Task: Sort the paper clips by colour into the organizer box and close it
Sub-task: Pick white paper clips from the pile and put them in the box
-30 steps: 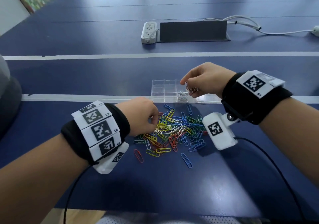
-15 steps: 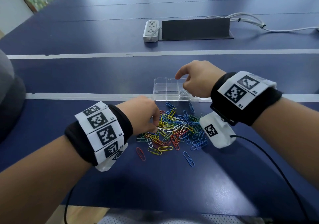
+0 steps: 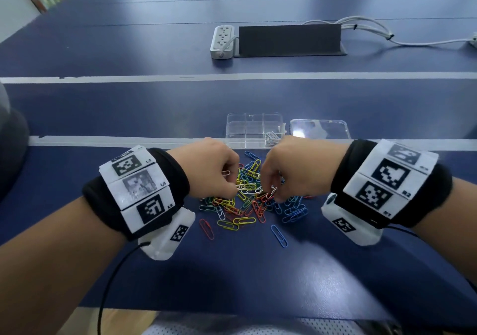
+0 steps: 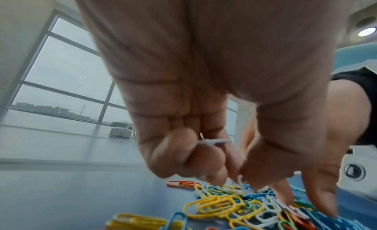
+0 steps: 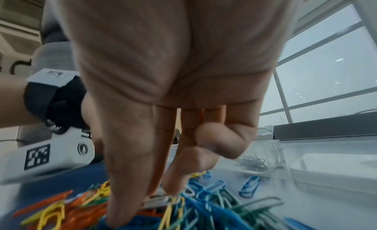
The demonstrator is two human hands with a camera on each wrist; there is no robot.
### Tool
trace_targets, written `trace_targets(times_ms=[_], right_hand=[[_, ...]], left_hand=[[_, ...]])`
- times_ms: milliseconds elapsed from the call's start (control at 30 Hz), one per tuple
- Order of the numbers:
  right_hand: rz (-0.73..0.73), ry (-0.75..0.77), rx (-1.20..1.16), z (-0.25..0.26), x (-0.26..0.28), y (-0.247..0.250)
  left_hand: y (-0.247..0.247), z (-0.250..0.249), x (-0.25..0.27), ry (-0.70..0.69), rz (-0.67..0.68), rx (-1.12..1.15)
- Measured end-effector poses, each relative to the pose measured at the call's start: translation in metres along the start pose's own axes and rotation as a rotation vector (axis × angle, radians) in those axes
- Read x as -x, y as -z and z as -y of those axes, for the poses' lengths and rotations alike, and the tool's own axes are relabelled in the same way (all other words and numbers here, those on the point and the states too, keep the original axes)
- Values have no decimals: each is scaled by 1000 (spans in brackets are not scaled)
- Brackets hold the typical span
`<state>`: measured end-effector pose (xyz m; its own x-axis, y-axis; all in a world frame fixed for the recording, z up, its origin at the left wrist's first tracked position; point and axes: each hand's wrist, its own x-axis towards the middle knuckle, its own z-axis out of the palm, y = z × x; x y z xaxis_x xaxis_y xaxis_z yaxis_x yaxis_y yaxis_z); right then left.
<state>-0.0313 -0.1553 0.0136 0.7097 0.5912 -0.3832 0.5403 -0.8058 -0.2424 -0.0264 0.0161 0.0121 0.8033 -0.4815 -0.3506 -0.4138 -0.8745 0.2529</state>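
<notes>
A pile of mixed-colour paper clips [image 3: 253, 200] lies on the blue table, just in front of the clear organizer box [image 3: 236, 130]. The box's lid [image 3: 320, 128] lies open flat to its right. Its near right compartment holds white clips [image 3: 271, 137]. My left hand [image 3: 236, 186] is over the pile's left side. White clips [image 4: 212, 142] are tucked in its curled fingers, and thumb and forefinger pinch another [image 4: 240, 180]. My right hand [image 3: 273, 195] is over the pile's middle, thumb and forefinger pinching a white clip [image 5: 157, 200].
Stray clips lie near the pile: a red one [image 3: 206, 229] and a blue one [image 3: 278, 235]. Farther back are a white power strip [image 3: 222, 41], a dark cable cover [image 3: 289, 40] and white cables [image 3: 374, 30]. The table's front edge is close to my body.
My right hand has left the organizer box and come down onto the pile, where it now pinches a white clip. The left hand has stayed at the pile, still picking.
</notes>
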Motion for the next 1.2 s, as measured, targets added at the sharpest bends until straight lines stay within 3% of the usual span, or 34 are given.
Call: trace_targets(times_ms=[367, 533, 833, 1200], right_hand=[[-94, -40, -51, -4, 8, 1], [-170, -76, -63, -10, 11, 0], [-196, -132, -171, -15, 20, -5], [-233, -213, -225, -21, 18, -6]], left_hand=[[8, -5, -18, -49, -100, 189], [22, -24, -51, -96, -238, 64], [23, -39, -87, -122, -251, -76], [22, -27, -67, -202, -310, 244]])
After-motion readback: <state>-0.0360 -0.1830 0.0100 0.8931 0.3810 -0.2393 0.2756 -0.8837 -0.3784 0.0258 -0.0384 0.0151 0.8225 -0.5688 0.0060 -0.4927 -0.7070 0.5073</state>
